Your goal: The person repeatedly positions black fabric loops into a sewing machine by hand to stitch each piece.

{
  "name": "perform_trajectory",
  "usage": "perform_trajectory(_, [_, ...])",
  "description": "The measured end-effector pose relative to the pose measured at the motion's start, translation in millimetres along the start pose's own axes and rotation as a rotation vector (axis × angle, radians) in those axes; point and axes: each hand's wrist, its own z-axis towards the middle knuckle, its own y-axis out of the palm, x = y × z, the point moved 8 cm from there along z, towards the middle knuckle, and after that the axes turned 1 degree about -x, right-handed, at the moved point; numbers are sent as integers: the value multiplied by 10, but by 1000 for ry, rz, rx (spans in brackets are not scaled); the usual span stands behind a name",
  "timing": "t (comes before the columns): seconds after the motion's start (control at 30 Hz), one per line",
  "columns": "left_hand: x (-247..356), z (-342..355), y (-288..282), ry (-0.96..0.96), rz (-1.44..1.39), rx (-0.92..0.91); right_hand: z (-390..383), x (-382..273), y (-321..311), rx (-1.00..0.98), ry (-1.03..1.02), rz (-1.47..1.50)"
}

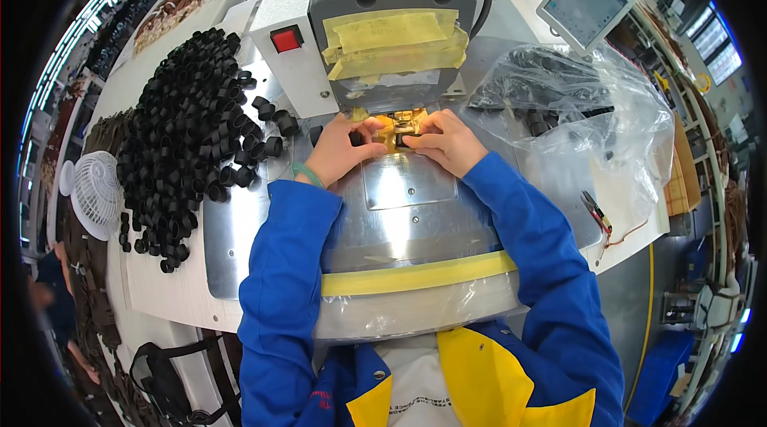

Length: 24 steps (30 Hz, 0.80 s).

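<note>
My left hand (pixel 339 151) is curled at the left of a brass-coloured fixture (pixel 390 133) under the machine head (pixel 391 27). A short black ring (pixel 355 139) sits in the curl of its fingers. Another black ring (pixel 316 135) shows beside the back of that hand; whether it is held or lying there I cannot tell. From the other side my right hand (pixel 451 143) pinches a small black ring (pixel 409 140) at the fixture's front edge. Its fingertips touch the fixture, and the fingers partly hide the ring.
A big heap of black rings (pixel 180 139) covers the table's left. At right lies a clear plastic bag (pixel 583 99) with dark pieces inside. Snips (pixel 597 213) rest near the right edge. A white fan (pixel 96 194), a red switch (pixel 286 39) and a screen (pixel 586 2) surround the metal plate (pixel 411 227).
</note>
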Motion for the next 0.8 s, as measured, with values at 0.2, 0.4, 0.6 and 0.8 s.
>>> perform_trajectory(0.2, [-114, 134, 115, -153, 125, 190, 126, 113, 66, 45, 73, -76])
perform_trajectory(0.4, [-229, 163, 181, -170, -48, 245, 97, 385, 3, 89, 394, 178])
perform_trajectory(0.6, [-256, 161, 177, -195, -49, 264, 96, 381, -31, 154, 429, 124])
perform_trajectory(0.8, [-207, 172, 165, -175, 77, 242, 142, 366, -17, 90, 429, 53])
